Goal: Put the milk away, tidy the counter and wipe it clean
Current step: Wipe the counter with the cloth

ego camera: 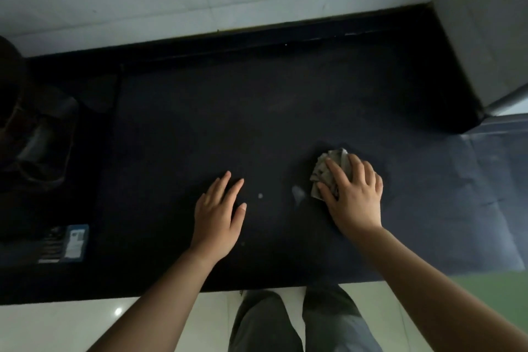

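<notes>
Hands on a dark counter (257,108): right hand (354,194) presses a crumpled grey cloth (325,168) under spread fingers; left hand (217,214) lies flat, fingers apart. Shadowed objects (37,137) at far left are unidentifiable.

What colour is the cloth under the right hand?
The cloth is grey; head view shows it.
</notes>
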The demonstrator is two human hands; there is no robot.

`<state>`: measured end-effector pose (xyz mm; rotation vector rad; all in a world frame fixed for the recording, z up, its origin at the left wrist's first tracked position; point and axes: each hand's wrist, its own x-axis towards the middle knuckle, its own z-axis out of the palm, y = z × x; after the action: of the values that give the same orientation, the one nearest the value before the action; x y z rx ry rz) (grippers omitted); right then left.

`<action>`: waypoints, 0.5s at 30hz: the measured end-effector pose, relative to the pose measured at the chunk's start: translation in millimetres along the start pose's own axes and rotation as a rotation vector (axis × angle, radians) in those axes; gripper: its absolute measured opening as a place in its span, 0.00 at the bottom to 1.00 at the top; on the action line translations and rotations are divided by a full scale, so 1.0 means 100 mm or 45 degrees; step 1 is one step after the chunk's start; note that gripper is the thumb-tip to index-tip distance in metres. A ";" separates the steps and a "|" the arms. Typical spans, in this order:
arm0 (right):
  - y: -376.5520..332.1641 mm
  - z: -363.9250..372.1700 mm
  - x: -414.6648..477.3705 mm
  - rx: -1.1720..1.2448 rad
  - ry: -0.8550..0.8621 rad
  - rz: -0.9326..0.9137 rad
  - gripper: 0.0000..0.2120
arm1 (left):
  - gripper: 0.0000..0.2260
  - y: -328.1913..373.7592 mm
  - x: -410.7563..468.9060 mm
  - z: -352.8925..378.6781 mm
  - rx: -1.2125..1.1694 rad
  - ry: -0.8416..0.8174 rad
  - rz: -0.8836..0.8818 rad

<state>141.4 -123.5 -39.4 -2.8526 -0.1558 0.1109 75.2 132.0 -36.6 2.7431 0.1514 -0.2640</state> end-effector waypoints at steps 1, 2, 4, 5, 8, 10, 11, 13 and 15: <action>-0.07 0.02 0.01 0.002 0.022 0.039 0.25 | 0.25 -0.05 0.01 -0.05 -0.016 -0.021 0.038; -0.12 0.03 -0.01 0.003 0.049 0.086 0.25 | 0.26 -0.11 0.01 -0.09 -0.024 -0.039 0.068; -0.24 0.05 -0.12 0.008 0.083 0.156 0.25 | 0.26 -0.28 0.00 -0.16 -0.008 -0.032 0.086; -0.29 0.07 -0.21 0.011 0.094 0.176 0.25 | 0.26 -0.38 -0.02 -0.19 0.007 -0.010 0.077; -0.40 0.13 -0.46 0.021 0.128 0.257 0.25 | 0.25 -0.74 -0.09 -0.23 0.119 0.006 0.094; -0.44 0.17 -0.50 0.046 0.170 0.336 0.25 | 0.24 -0.89 -0.12 -0.23 0.188 -0.031 0.167; -0.46 0.18 -0.48 0.064 0.204 0.382 0.24 | 0.24 -0.92 -0.12 -0.22 0.200 -0.039 0.194; -0.58 0.21 -0.33 0.104 0.261 0.453 0.23 | 0.24 -0.94 -0.12 -0.20 0.201 -0.021 0.204; -0.81 0.25 -0.17 0.125 0.259 0.442 0.23 | 0.24 -0.93 -0.12 -0.18 0.199 0.002 0.208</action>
<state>114.3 -41.5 -39.5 -2.7423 0.3767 -0.0999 53.0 224.1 -51.2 2.8899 -0.0974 -0.2376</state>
